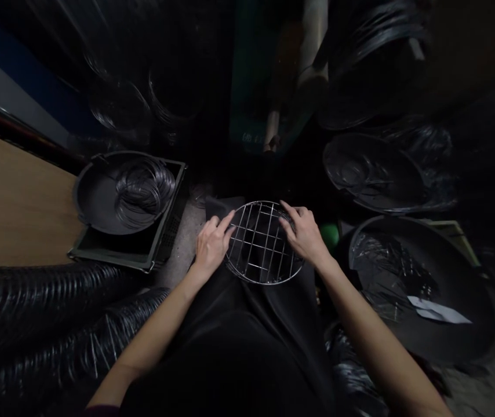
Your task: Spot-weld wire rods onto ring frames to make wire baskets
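Note:
A round wire rack (264,244) with a grid of crossed thin bars lies between my hands, above the dark cloth over my lap. My left hand (213,240) grips its left rim, thumb and forefinger at the edge. At the upper right rim is my right hand (303,230), with its forefinger along the outer edge and its thumb over the bars. The undersides of both hands' grips are hidden. Beneath the rack it is too dark to make out detail.
To the left, a dark round pan (99,197) with coiled wire (145,191) sits on a crate (117,260). A large basin (456,278) at right holds short wire pieces and a white slip (439,311). Another basin (373,168) stands behind it. Wire ring bundles (69,336) lie at lower left.

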`<state>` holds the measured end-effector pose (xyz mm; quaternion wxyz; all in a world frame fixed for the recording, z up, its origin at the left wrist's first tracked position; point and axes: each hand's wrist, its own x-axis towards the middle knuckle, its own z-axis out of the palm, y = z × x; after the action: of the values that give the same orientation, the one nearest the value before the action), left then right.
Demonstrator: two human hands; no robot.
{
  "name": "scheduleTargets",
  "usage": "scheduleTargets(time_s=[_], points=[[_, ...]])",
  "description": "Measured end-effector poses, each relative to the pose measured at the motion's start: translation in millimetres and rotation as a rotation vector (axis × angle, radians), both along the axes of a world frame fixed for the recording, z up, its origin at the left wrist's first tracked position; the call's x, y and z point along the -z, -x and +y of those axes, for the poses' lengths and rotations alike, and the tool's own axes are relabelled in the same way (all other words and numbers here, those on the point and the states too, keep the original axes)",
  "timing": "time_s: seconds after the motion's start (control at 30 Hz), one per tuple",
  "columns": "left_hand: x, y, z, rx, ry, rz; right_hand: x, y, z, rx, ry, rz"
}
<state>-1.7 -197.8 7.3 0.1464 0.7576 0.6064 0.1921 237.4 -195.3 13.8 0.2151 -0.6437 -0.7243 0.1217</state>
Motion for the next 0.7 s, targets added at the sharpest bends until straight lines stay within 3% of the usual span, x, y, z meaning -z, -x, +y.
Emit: scheduleTargets(time_s=[0.2, 0.33, 0.43, 0.57, 0.63, 0.7], points=[[14.1, 1.0, -7.1, 0.015, 0.014, -0.179, 6.9, 7.8, -56.6, 0.139, 0.001, 0.241], [24.8, 3.3, -8.8, 0.081, 0.095, -0.368, 28.6, 21.7, -79.0, 0.246, -0.094, 0.361], [30.8, 4.5, -5.2, 0.142, 0.13, -0.486, 44.7, 32.3, -86.5, 0.305, -0.137, 0.436], [29.8, 2.7, -1.0, 0.129, 0.206, -0.604, 48.2, 39.0, -91.6, 0.356, -0.094, 0.506], [30.4, 2.4, 0.9, 0.086, 0.266, -0.626, 45.4, 23.6, -83.4, 0.31, -0.061, 0.531], [34.8, 4.6, 3.5, 0.047, 0.334, -0.647, 36.4, -11.1, -63.4, 0.325, -0.077, 0.508]])
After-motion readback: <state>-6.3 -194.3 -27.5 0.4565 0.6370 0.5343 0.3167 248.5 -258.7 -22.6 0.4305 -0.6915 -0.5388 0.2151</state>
